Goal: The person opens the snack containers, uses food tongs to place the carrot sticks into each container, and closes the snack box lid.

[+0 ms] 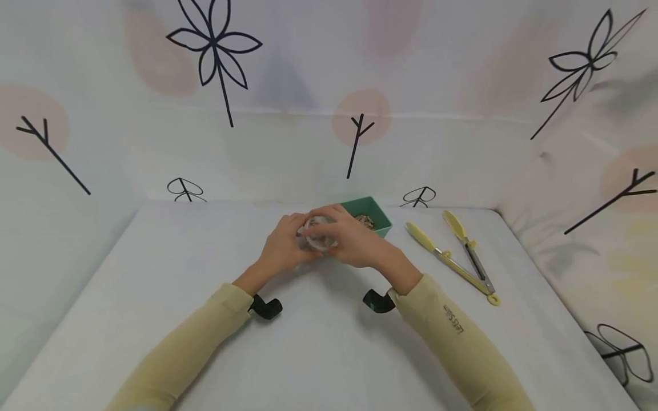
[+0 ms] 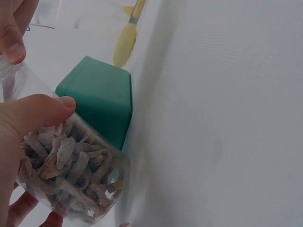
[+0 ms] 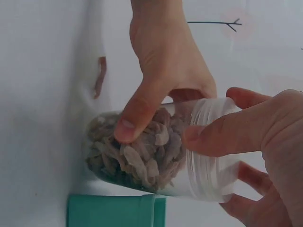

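Observation:
Both hands hold a clear plastic jar [image 3: 142,151] partly filled with greyish-brown dried pieces. Its body is gripped by the left hand [image 1: 284,245], whose thumb [image 2: 45,108] presses along the side in the left wrist view. The right hand [image 1: 354,240] has its thumb and fingers curled round the jar's clear ridged top end [image 3: 208,146]. Just behind the hands stands a green rectangular container [image 1: 377,214] with similar pieces inside, its near left part hidden by the right hand. One loose dried piece [image 3: 100,78] lies on the white table in the right wrist view.
Yellow-tipped tongs [image 1: 462,265] lie spread apart on the white tabletop [image 1: 169,268], to the right of the green container. A patterned cloth backdrop [image 1: 298,154] rises behind the table and along its sides. Black wrist mounts [image 1: 378,301] stick out below the sleeves.

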The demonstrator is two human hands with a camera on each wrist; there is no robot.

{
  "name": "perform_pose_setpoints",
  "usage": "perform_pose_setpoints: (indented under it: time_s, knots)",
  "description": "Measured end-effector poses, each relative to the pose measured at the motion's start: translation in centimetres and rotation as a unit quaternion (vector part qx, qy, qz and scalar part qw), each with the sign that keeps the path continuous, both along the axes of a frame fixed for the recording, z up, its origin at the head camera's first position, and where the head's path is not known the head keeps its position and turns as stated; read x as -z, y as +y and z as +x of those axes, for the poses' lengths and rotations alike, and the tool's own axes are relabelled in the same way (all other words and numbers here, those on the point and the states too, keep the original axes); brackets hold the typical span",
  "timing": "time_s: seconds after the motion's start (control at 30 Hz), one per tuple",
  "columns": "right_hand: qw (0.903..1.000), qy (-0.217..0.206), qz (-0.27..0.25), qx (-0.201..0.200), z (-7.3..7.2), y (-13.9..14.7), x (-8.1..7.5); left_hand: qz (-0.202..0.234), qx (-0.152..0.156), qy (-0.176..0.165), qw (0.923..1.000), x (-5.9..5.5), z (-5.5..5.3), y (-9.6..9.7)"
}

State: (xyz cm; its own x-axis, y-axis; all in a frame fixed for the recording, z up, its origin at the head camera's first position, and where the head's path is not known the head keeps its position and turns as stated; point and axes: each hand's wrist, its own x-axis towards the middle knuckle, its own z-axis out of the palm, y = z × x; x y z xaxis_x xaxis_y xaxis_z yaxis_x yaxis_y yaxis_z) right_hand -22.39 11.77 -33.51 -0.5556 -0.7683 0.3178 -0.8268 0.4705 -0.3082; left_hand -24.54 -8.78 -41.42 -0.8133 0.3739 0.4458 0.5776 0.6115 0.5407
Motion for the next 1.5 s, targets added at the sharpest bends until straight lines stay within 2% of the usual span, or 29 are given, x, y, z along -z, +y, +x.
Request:
perform_pose_setpoints:
  time_s: [0.13, 0.23, 0.3, 0.43, 0.5, 0.57, 0.7, 0.77, 0.83, 0.9, 1.03, 1.1, 1.17, 1.2, 1.27, 1.37, 1.43, 1.5]
  knots:
    - [0.9997, 0.009, -0.008, -0.021, 0.1, 0.3, 0.1, -0.003, 0.008, -0.007, 0.9999, -0.1, 0.0, 0.2]
    - [0.9998, 0.008, -0.008, -0.016, 0.3, 0.3, 0.1, -0.006, 0.007, -0.019, 0.9998, -0.3, -0.1, 0.4]
    - [0.9999, 0.005, 0.002, 0.011, 0.5, 0.2, 0.1, -0.012, 0.003, -0.026, 0.9996, -0.4, -0.1, 0.4]
    - [0.9945, 0.012, 0.031, 0.099, 0.9, 0.0, 0.1, -0.022, -0.004, -0.035, 0.9991, -0.5, -0.3, 0.5]
    - [0.9920, 0.016, 0.033, 0.121, 0.9, -0.1, 0.1, -0.022, -0.005, -0.038, 0.9990, -0.4, -0.4, 0.6]
    - [0.9939, 0.015, 0.021, 0.107, 0.8, 0.0, 0.1, -0.025, -0.005, -0.035, 0.9991, -0.3, -0.5, 0.5]
    - [0.9992, 0.000, -0.001, 0.039, 0.4, 0.3, 0.0, -0.027, -0.005, -0.026, 0.9993, 0.0, -0.5, 0.5]
    - [0.9995, -0.001, 0.001, 0.032, 0.3, 0.3, -0.1, -0.025, -0.002, -0.021, 0.9995, 0.0, -0.5, 0.5]
    - [0.9982, 0.004, 0.008, 0.059, 0.3, 0.3, -0.1, -0.020, 0.000, -0.018, 0.9996, 0.0, -0.5, 0.6]
    - [0.9937, 0.016, 0.019, 0.109, 0.4, 0.1, 0.0, -0.019, -0.001, -0.016, 0.9997, 0.0, -0.5, 0.6]
    - [0.9746, 0.044, 0.036, 0.217, 0.5, -0.5, 0.5, -0.025, -0.009, -0.009, 0.9996, -0.1, -0.5, 0.7]
    - [0.9665, 0.053, 0.039, 0.248, 0.5, -0.7, 0.7, -0.028, -0.012, -0.004, 0.9995, -0.2, -0.5, 0.7]
    - [0.9645, 0.047, 0.034, 0.257, 0.5, -0.8, 0.8, -0.029, -0.012, 0.002, 0.9995, -0.2, -0.6, 0.7]
    - [0.9674, 0.036, 0.026, 0.250, 0.4, -0.7, 0.8, -0.029, -0.011, 0.003, 0.9995, -0.1, -0.6, 0.6]
    - [0.9783, 0.004, -0.007, 0.207, 0.0, -0.4, 0.9, -0.030, -0.011, 0.004, 0.9995, -0.1, -0.6, 0.6]
    - [0.9910, -0.049, -0.069, 0.104, -0.4, 0.4, 0.9, -0.034, -0.008, 0.004, 0.9994, -0.2, -0.5, 0.5]
    - [0.9910, -0.083, -0.100, 0.032, -0.7, 0.9, 1.1, -0.041, -0.007, 0.005, 0.9991, -0.2, -0.4, 0.6]
    - [0.9877, -0.105, -0.115, -0.010, -0.9, 1.3, 1.4, -0.046, -0.005, 0.005, 0.9989, -0.3, -0.3, 0.6]
